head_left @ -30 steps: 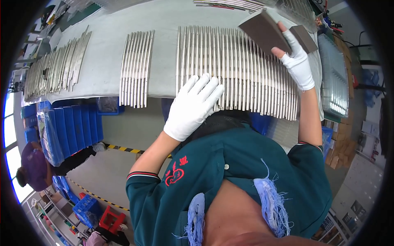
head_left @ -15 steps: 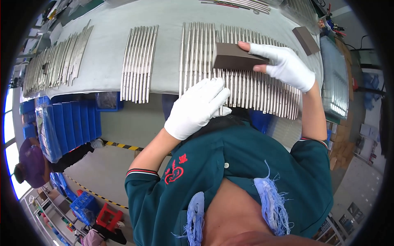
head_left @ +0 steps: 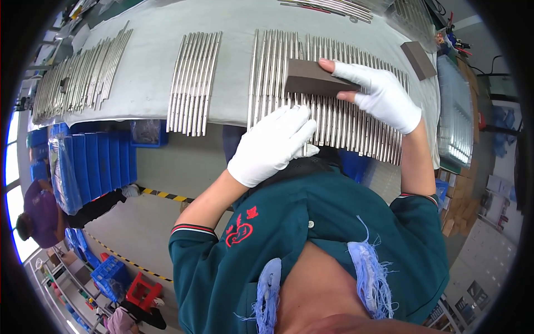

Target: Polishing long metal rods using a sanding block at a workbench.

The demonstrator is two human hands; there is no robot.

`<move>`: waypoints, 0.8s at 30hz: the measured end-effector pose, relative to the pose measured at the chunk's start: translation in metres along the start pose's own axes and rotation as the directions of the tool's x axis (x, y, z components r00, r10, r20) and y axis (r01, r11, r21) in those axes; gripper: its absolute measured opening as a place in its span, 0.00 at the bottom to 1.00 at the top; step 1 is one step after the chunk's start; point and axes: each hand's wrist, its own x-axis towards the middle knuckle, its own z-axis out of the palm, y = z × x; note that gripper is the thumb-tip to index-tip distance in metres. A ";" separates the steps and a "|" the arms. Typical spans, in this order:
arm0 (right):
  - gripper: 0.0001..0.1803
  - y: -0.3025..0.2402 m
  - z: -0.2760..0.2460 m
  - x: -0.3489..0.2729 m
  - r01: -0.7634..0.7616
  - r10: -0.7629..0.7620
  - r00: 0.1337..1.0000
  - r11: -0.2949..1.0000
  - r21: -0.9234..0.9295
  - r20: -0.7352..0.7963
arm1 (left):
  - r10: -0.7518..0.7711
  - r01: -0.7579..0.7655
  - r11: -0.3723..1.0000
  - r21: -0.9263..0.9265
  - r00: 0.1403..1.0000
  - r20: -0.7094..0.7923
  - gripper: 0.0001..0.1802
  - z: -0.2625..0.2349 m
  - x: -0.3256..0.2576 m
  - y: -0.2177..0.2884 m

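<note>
A wide row of slim silver metal rods (head_left: 345,119) lies side by side on the cloth-covered table, their near ends jutting past the front edge. My right hand (head_left: 386,100), in a white glove with bare thumb and fingertip, grips a brown rectangular block (head_left: 317,80), like a sanding block, over the middle of the rods. Gloved in white too, my left hand (head_left: 272,145) rests over the near ends left of the block. Its fingers are closed, and one rod end shows between them and the thumb; its fingertips are partly hidden.
A narrower group of rods (head_left: 193,83) lies to the left, and a looser batch (head_left: 83,75) at far left. A second brown block (head_left: 419,60) sits at the right. Blue bins (head_left: 105,164) stand below the table at left. Another person (head_left: 41,214) is at the left rim.
My right hand has slid the brown block slightly left across the rods. The left hand stays on the near rod ends; the whole view has shifted a little.
</note>
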 end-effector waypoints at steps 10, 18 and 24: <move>0.37 0.058 -0.052 -0.031 -0.133 0.134 0.902 0.991 0.032 -0.411 | -0.014 0.013 0.996 0.085 1.000 0.004 0.28 -0.007 -0.002 -0.001; 0.43 0.149 -0.045 -0.043 0.033 0.110 0.200 0.992 0.119 -0.974 | -0.080 0.057 0.990 0.129 0.979 0.187 0.35 -0.001 -0.003 -0.003; 0.44 0.150 -0.041 -0.042 0.022 0.102 0.124 0.994 0.105 -0.987 | -0.091 0.067 0.989 0.129 0.978 0.186 0.39 -0.003 -0.004 -0.002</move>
